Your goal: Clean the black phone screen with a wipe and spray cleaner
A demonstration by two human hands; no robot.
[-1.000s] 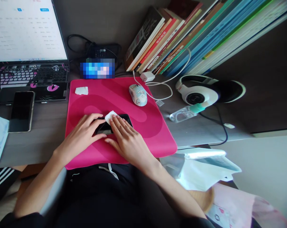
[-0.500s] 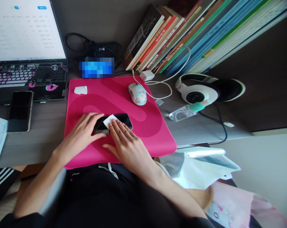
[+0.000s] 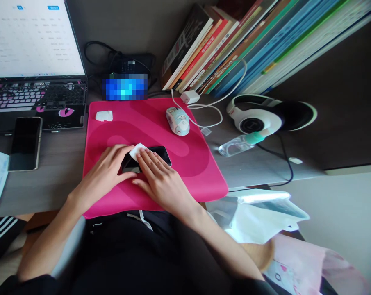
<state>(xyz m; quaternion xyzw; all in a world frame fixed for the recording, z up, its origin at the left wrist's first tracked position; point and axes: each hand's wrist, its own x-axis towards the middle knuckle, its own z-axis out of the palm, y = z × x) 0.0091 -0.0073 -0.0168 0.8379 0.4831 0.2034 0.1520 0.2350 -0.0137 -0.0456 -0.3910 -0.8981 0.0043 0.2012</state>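
Note:
A black smartphone (image 3: 162, 154) lies face up on a pink desk mat (image 3: 200, 172). My left hand (image 3: 108, 167) holds the phone's left end, thumb on the near edge and fingers at the far edge. Under the fingertips of my right hand (image 3: 160, 174) a folded white tissue (image 3: 138, 150) is pressed flat against the screen. Its fingers lie close together, with the thumb apart over the mat. The right fingers cover part of the phone and the tissue.
Behind the phone are a patterned mouse (image 3: 177, 121) and a white scrap (image 3: 104, 116). A spray bottle (image 3: 234, 146) and headphones (image 3: 256, 116) lie to the right. On the left are a laptop (image 3: 34, 98) and another phone (image 3: 25, 143). Books (image 3: 200, 53) line the back.
My right hand and the tissue have slid a little left and away from me across the screen. My left hand and the phone have stayed in place.

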